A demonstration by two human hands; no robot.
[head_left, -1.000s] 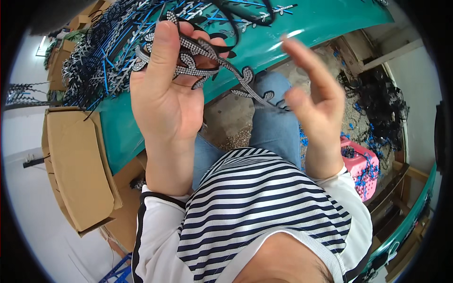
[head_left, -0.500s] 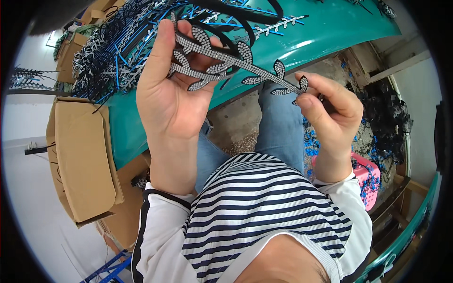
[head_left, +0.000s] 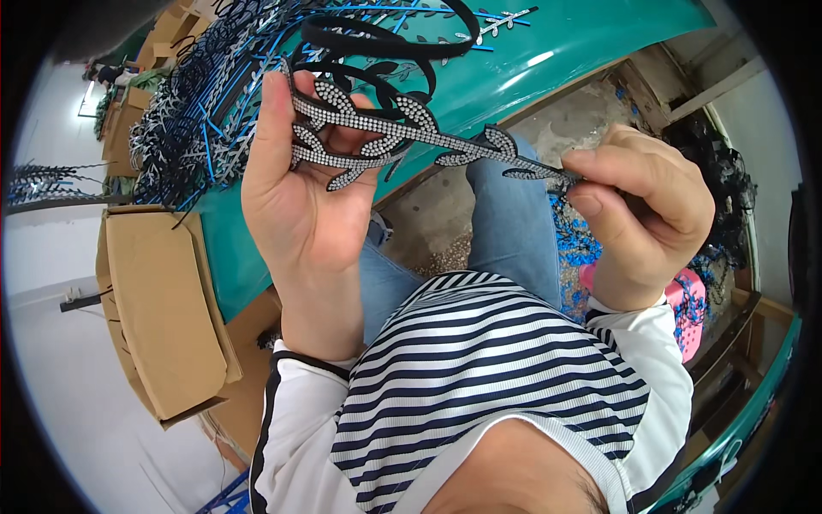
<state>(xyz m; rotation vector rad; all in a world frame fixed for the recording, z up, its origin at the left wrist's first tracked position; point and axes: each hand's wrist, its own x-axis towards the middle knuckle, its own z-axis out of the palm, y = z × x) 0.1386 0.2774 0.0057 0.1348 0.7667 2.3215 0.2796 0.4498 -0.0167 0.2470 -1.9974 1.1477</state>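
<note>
A black strap trimmed with clear rhinestones in a leafy branch shape (head_left: 419, 133) stretches between my two hands above my lap. My left hand (head_left: 312, 214), palm up, holds its wider part, where two studded branches lie side by side across the fingers. Plain black band loops (head_left: 368, 41) rise behind that hand and stand over the table. At the other end, my right hand (head_left: 646, 201) pinches the narrow tip between thumb and forefinger, which cover the last leaf.
A green-covered table (head_left: 591, 51) carries a heap of similar leafy strips (head_left: 184, 128) with black and blue bands. An open cardboard box (head_left: 167, 308) stands at the left. On the right is a pink basket (head_left: 690, 334), near blue and black scraps (head_left: 575, 244) on the floor.
My right hand has moved right and turned, and its fingers now cover the tip. The strap's right part is seen more edge-on. My left hand and the black loops have shifted slightly left and down.
</note>
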